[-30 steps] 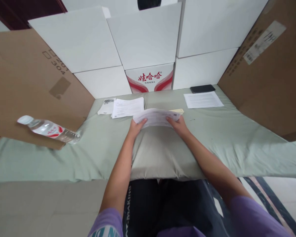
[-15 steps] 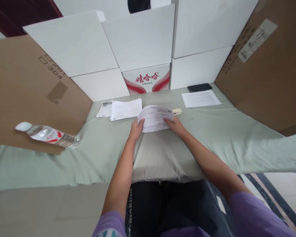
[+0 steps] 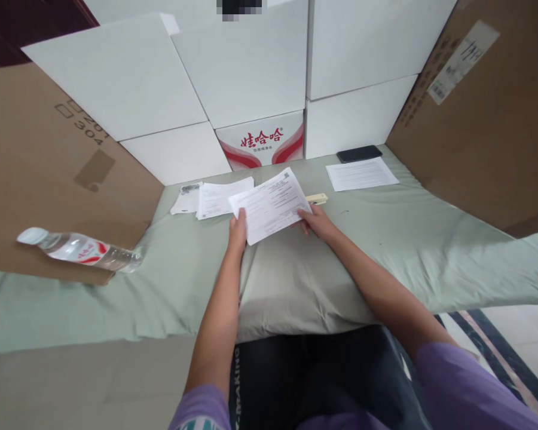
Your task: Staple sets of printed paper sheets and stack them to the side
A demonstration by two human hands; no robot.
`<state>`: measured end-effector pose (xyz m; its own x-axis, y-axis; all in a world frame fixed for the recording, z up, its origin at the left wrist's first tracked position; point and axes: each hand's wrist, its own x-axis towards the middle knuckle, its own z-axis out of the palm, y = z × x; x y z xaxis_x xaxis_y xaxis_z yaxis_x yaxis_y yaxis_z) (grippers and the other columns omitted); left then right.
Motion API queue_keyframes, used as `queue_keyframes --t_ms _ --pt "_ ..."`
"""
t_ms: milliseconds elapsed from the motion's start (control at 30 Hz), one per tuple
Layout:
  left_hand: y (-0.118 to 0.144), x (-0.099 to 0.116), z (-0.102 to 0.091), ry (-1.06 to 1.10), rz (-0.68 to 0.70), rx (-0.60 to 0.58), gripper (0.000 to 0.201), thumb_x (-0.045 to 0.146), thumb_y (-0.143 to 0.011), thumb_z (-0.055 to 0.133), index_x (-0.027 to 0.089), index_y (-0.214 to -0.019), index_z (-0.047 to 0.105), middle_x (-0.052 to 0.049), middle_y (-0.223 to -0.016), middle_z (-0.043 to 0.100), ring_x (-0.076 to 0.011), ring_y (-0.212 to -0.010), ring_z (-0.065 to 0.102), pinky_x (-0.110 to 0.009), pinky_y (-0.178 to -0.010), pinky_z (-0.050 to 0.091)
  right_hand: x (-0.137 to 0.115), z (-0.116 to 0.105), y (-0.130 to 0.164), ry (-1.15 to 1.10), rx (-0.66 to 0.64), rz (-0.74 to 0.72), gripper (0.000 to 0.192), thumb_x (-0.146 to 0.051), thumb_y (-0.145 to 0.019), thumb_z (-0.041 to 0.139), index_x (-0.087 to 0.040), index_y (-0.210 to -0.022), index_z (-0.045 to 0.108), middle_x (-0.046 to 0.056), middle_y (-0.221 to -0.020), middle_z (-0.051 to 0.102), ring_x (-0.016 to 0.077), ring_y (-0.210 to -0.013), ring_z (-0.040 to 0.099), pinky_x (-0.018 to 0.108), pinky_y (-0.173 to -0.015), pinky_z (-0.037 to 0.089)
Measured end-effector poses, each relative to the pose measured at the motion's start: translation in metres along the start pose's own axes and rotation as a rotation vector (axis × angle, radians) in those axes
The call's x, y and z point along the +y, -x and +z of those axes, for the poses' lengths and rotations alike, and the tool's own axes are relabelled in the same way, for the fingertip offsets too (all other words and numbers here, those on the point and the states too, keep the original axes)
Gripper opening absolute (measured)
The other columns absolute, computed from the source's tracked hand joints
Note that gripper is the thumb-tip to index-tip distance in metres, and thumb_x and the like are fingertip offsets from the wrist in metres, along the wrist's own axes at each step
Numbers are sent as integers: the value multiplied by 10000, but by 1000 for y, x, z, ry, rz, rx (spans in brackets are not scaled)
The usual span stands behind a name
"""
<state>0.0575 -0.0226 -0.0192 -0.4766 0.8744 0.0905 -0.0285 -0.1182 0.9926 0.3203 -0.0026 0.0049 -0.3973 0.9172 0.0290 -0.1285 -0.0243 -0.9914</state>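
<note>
Both arms reach straight out over a pale green cloth (image 3: pixel 407 239) on the table. The left hand (image 3: pixel 237 233) pinches the printed sheet (image 3: pixel 269 204) at its near left corner, thumb on top, and the right hand (image 3: pixel 317 220) grips the right edge, fingers curled under. The sheet sits tilted, long axis running from near-left to far-right. Just behind it lie a second sheet (image 3: pixel 222 198) and a small beige stapler (image 3: pixel 317 197). Further right, another paper (image 3: pixel 361 174) and a black phone (image 3: pixel 358 153). A water bottle (image 3: pixel 78 249) lies far left. White boxes (image 3: pixel 233 65) and cardboard (image 3: pixel 488 119) wall everything in.
</note>
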Motion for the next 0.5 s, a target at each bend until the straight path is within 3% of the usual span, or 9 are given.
queue_keyframes --t_ms 167,300,400,500 --pt "-4 6 -5 89 4 117 524 664 -789 696 172 -967 674 -112 -1019 760 -221 -964 723 -342 -891 556 -2 -2 0 81 -86 -12 349 -533 -833 676 -208 -927 590 3 -603 684 86 -320 371 239 -336 254" --pt "-10 14 -16 51 26 110 348 516 -782 714 179 -842 649 -15 -817 702 -151 -775 657 -272 -765 516 -3 -4 0 72 -87 72 337 -523 -799 718 -217 -822 580 -44 -474 548 82 -327 334 225 -324 212" --pt "-12 21 -26 -92 39 98 238 418 -775 704 184 -762 665 14 -704 644 -136 -688 588 -249 -693 465 -4 -7 0 55 -109 126 341 -510 -775 750 -215 -784 579 -57 -457 502 79 -343 331 217 -325 214" --pt "-8 27 -32 -343 149 47 274 415 -818 674 202 -647 658 23 -567 547 -147 -604 508 -265 -649 414 -4 -8 0 23 -120 145 355 -517 -772 755 -214 -770 570 -59 -452 500 71 -341 317 214 -326 212"
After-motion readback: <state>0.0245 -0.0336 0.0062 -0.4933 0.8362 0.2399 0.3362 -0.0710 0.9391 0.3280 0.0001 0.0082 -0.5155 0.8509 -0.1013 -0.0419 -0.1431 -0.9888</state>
